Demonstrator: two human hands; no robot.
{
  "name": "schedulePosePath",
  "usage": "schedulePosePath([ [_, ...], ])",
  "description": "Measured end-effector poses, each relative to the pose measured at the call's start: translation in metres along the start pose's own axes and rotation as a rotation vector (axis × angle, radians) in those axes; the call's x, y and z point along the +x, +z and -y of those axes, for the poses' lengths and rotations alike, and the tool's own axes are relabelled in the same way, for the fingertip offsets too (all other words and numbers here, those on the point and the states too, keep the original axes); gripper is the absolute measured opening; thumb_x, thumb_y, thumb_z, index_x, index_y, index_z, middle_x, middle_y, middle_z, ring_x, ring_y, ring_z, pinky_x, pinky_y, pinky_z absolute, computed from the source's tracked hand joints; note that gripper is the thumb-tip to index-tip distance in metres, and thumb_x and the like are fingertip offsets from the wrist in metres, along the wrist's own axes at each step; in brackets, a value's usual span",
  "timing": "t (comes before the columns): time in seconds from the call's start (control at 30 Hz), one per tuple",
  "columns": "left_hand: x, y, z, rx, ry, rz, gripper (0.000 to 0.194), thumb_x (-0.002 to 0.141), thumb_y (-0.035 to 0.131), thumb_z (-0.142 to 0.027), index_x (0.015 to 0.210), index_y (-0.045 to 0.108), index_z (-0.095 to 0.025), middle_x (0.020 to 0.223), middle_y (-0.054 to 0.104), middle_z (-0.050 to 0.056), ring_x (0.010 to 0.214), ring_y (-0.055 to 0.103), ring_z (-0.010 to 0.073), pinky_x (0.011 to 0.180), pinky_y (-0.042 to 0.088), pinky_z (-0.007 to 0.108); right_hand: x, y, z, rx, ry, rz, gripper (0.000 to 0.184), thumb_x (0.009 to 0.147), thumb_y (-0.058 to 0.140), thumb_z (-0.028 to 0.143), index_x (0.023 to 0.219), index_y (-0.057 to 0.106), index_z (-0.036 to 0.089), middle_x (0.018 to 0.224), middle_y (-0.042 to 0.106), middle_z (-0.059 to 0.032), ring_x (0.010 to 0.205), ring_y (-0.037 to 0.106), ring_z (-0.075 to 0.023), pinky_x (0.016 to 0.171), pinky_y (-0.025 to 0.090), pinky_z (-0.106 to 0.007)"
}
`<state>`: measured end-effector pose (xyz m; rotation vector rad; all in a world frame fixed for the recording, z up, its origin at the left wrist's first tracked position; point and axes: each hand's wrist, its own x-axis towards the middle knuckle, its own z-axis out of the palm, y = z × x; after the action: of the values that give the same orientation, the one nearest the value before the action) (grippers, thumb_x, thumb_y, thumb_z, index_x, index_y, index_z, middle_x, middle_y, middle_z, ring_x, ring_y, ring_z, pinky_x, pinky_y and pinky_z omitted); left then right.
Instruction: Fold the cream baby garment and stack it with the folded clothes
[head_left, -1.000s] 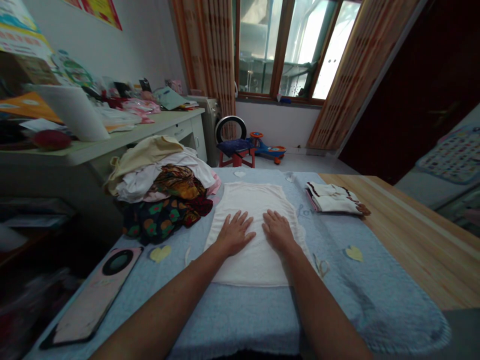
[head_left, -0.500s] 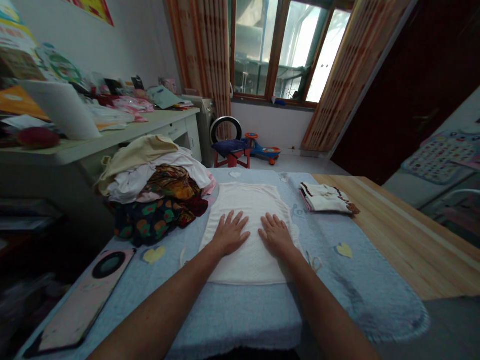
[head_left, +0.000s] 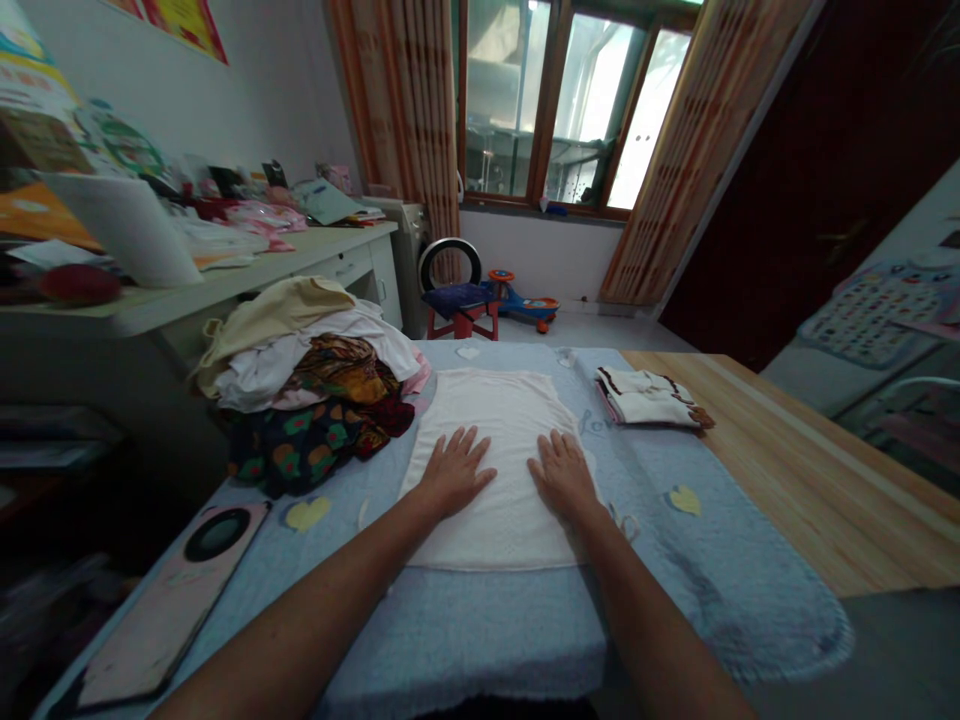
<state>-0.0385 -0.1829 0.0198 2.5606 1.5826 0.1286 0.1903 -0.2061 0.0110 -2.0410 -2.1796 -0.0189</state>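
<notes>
A white garment, which looks like a sleeveless top, lies spread flat on the blue cloth that covers the table. Palm down on its left half rests my left hand, fingers spread. My right hand lies flat on the right half, its fingers stretched out and closer together. A thin tie sticks out from under the garment beside my right wrist. Neither hand grips the fabric.
To the left is a heap of crumpled clothes, with a pink phone nearer me. A folded cream garment lies at the right, near the bare wooden tabletop. A cluttered desk stands behind the heap.
My hands have slid slightly apart, the left a little to the left and the right a little to the right. Both remain flat on the white garment.
</notes>
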Motion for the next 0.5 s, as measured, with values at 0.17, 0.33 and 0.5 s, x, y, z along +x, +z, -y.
schedulePosePath([
  [0.17, -0.023, -0.003, 0.012, 0.01, 0.023, 0.021, 0.06, 0.095, 0.04, -0.052, 0.148, 0.037, -0.024, 0.159, 0.026, 0.011, 0.148, 0.019, 0.0295, 0.118, 0.016, 0.053, 0.012, -0.007, 0.01, -0.006, 0.006, 0.031, 0.057, 0.095, 0.046, 0.038, 0.142, 0.044, 0.006, 0.155, 0.031, -0.0222, 0.147, 0.02, -0.032, 0.116, 0.021, -0.045],
  [0.33, -0.037, -0.006, 0.025, -0.093, 0.084, -0.027, 0.054, 0.093, 0.047, -0.044, 0.143, 0.045, -0.022, 0.155, 0.037, 0.012, 0.144, 0.031, 0.0277, 0.117, 0.025, 0.047, 0.026, -0.003, 0.042, 0.06, -0.168, -0.008, 0.056, 0.096, 0.044, 0.037, 0.143, 0.042, 0.006, 0.155, 0.033, -0.0195, 0.145, 0.026, -0.0289, 0.116, 0.024, -0.04],
  [0.5, -0.014, -0.018, 0.054, -0.176, -0.089, -0.256, 0.039, 0.092, 0.041, -0.02, 0.127, 0.058, -0.013, 0.14, 0.053, 0.013, 0.133, 0.046, 0.021, 0.114, 0.033, 0.036, 0.021, 0.007, 0.059, 0.115, -0.209, -0.035, 0.051, 0.097, 0.041, 0.037, 0.14, 0.047, 0.009, 0.151, 0.04, -0.0183, 0.143, 0.031, -0.0266, 0.116, 0.024, -0.04],
])
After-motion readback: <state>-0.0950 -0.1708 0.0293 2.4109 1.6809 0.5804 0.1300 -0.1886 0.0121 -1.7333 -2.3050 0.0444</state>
